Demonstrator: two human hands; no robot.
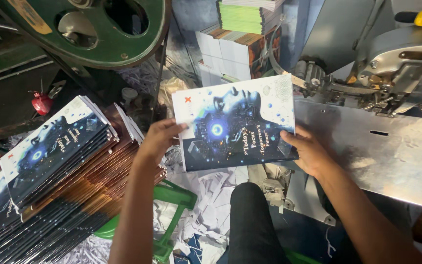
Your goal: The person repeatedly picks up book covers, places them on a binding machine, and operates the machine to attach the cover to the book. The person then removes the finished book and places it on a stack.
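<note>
The left hand (158, 138) and right hand (305, 149) are pinching opposite edges of a blue-covered booklet (238, 122) before the stitching machine's steel table (387, 146); it is being held level, as squareness requires.

1. The booklet (238, 122) sits at frame centre, held between the left hand (159, 139) at its left edge and the right hand (308, 151) at its lower right corner.
2. The metal table (382, 156) lies right of the booklet; the stitching machine (391, 73) stands behind it, upper right.
3. A fanned stack of booklets (50, 171) fills the lower left.
4. The flywheel (98, 29) occupies the upper left.
5. Stacked books (235, 44) stand at upper centre, behind the held booklet.
6. Paper scraps (211, 195) lie below the booklet.
</note>
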